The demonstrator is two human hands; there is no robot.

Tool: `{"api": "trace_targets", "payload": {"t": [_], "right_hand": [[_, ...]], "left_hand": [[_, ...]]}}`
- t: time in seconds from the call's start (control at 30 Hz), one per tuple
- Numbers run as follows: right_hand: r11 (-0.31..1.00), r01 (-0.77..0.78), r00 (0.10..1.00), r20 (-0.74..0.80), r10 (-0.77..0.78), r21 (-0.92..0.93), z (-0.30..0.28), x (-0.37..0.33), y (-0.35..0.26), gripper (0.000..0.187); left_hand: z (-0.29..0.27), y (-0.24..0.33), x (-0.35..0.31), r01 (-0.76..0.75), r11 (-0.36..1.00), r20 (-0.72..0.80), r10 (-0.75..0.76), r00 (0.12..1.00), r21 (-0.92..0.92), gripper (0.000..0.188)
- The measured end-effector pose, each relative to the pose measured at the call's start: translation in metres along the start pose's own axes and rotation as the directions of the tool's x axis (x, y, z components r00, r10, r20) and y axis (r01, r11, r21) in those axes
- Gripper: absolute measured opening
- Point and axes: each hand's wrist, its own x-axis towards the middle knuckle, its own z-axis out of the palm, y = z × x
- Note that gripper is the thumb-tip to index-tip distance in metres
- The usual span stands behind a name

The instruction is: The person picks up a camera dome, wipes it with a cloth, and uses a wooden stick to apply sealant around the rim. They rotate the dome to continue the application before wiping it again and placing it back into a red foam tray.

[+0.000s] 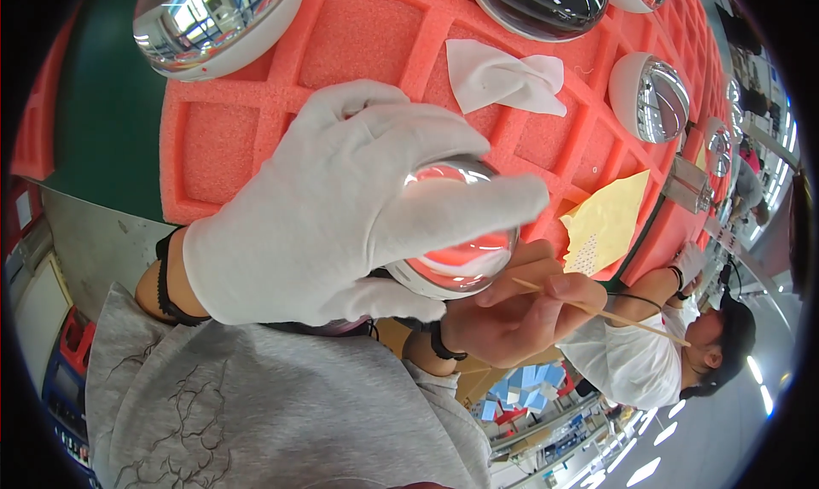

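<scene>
My left hand, in a white glove, is closed around a shiny mirrored dome with a white base. Its fingers lie over the top and side of the dome, hiding much of it. My bare right hand pinches a thin wooden stick between thumb and fingers, just beside the dome's lower right edge. The stick slants down to the right. Red reflections show in the dome's surface.
Beneath lies a red foam tray with square pockets. On it sit a large mirrored dome, a dark dome, another dome, a crumpled white cloth and torn yellow paper. A co-worker works at the right.
</scene>
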Motion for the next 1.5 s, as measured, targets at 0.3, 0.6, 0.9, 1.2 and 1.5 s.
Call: {"api": "trace_targets", "payload": {"t": [0.3,0.6,0.9,1.2,1.5], "right_hand": [[0.999,-0.013,0.989,-0.151,0.008,-0.031,-0.003,-0.004,0.010,0.013],[0.992,0.035,0.994,-0.103,-0.048,-0.121,-0.006,-0.002,0.010,0.014],[0.991,0.014,0.988,-0.152,-0.034,-0.130,-0.003,-0.001,0.011,0.011],[0.985,0.086,0.992,-0.079,-0.099,-0.152,-0.005,0.000,0.014,0.017],[0.982,0.040,0.997,-0.050,-0.050,-0.184,-0.005,-0.004,0.011,0.021]], "left_hand": [[-0.003,0.001,0.007,0.063,0.992,0.013,-0.062,0.998,-0.113,0.085],[0.008,0.006,0.007,0.074,0.991,-0.056,-0.080,0.995,-0.108,0.098],[0.013,0.009,0.010,0.089,0.989,-0.102,-0.102,0.990,-0.120,0.105],[0.014,0.005,0.007,0.084,0.986,-0.088,-0.098,0.991,-0.147,0.102],[0.016,0.001,0.003,0.048,0.986,-0.110,-0.066,0.992,-0.162,0.103]]}}
